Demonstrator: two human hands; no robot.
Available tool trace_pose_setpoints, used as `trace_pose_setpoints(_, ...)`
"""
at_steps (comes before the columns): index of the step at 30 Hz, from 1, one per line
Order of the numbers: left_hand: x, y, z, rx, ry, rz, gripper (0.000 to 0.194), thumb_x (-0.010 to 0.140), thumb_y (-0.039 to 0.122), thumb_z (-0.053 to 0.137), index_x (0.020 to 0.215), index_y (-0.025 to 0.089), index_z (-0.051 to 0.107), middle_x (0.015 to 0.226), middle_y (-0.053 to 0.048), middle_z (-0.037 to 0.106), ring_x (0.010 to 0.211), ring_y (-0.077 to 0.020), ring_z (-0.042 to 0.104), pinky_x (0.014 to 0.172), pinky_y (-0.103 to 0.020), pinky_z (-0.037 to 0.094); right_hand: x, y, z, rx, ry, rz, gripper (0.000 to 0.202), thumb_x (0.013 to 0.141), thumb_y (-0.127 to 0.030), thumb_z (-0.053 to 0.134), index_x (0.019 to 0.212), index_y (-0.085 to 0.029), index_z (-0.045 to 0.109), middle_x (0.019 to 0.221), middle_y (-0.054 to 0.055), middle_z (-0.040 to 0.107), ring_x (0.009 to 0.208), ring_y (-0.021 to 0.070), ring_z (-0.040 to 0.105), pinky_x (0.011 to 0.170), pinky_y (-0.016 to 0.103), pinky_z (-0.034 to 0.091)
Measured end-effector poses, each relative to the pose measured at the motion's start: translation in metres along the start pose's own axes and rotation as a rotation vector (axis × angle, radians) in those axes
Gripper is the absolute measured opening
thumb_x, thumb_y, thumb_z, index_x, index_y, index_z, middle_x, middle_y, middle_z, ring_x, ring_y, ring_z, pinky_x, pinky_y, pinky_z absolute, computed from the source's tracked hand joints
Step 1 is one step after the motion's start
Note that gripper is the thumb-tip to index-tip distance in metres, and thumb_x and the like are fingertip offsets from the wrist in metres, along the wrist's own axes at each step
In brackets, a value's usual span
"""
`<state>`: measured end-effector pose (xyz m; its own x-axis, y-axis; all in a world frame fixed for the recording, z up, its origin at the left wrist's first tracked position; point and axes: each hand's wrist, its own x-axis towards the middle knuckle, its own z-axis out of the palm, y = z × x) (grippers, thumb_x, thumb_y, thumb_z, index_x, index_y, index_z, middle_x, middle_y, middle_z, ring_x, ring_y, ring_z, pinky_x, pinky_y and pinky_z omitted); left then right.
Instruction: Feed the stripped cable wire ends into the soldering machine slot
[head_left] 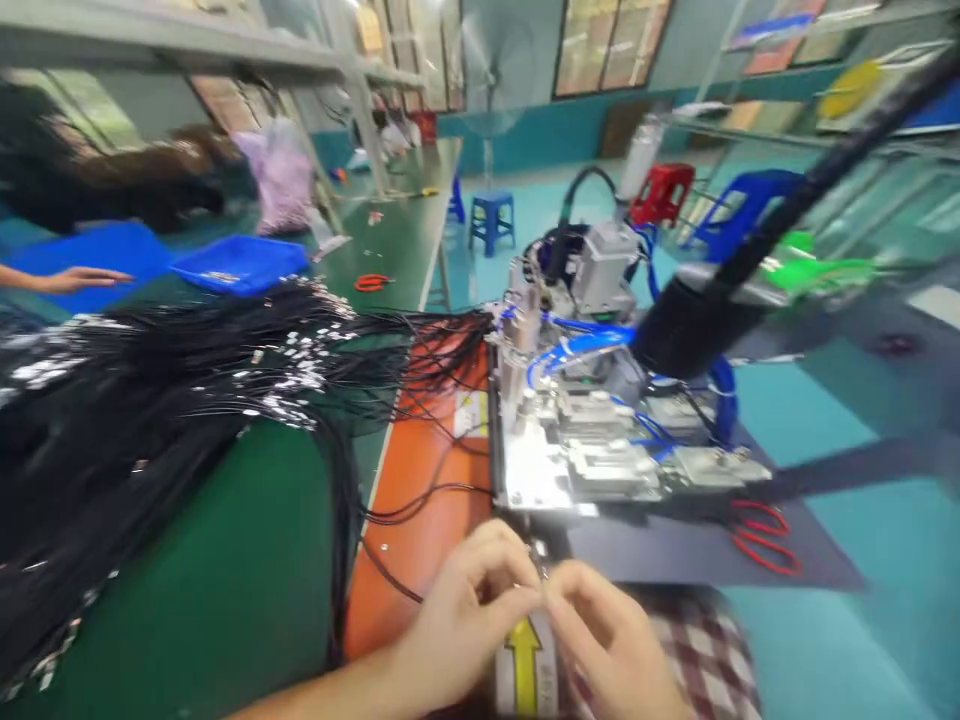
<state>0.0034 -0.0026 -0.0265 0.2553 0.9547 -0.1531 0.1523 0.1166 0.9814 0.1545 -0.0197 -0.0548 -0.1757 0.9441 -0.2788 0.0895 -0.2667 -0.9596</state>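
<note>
Reaching in from the left edge, another person's hand hovers over or rests on a blue tray; which, I cannot tell. A second blue tray sits just beside it, with a pink bag behind. Below them, black cables with shiny ends lie heaped across the green table, and some trail right onto an orange surface. Orange-handled pliers lie on the table beyond the heap.

Near the bottom middle, the person's left hand has its thumb and index finger pinched together, meeting the fingertips of the right hand, which are pinched too. Between them they grasp a small piece, mostly hidden and too blurred to make out, in front of the near edge of the machine. A label with a yellow arrow shows under the hands.

The machine carries metal blocks and blue tubes; a blue stool and a fan stand behind it. Right of the hands is a checked cloth. Farther right, a red-handled tool lies on a grey surface, and a black pole slants across the upper right.
</note>
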Motion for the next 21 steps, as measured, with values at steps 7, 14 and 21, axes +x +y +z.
trace_pose_setpoints(7,0.007,-0.002,-0.009,0.448,-0.083,0.058,0.011,0.087,0.014,0.048,0.093,0.02,0.056,0.084,-0.001,0.053,0.075,-0.0137,0.052,0.066,-0.024,0.042,0.015,-0.006,-0.019,0.047,0.039,0.055,0.021,0.081,-0.031,0.057,0.067,-0.017,0.052,0.058,-0.005,0.043,0.052,0.0107,0.038,0.049,0.023,0.03)
trace_pose_setpoints(14,0.017,-0.019,-0.019,0.685,-0.132,0.349,0.023,0.091,0.012,0.041,0.102,0.017,0.06,0.087,-0.005,0.057,0.078,-0.0138,0.057,0.068,-0.023,0.049,0.038,0.001,-0.03,0.125,-0.034,0.099,0.021,0.079,-0.033,0.06,0.067,-0.017,0.054,0.057,-0.004,0.047,0.05,0.0104,0.04,0.049,0.024,0.032)
trace_pose_setpoints(21,0.022,-0.023,-0.023,0.919,-0.174,0.533,0.03,0.093,0.012,0.035,0.111,0.014,0.059,0.081,-0.006,0.059,0.07,-0.0158,0.057,0.06,-0.025,0.049,0.044,0.005,-0.032,0.095,-0.047,0.094,0.021,0.079,-0.034,0.06,0.068,-0.016,0.055,0.057,-0.004,0.047,0.051,0.0104,0.04,0.05,0.024,0.033)
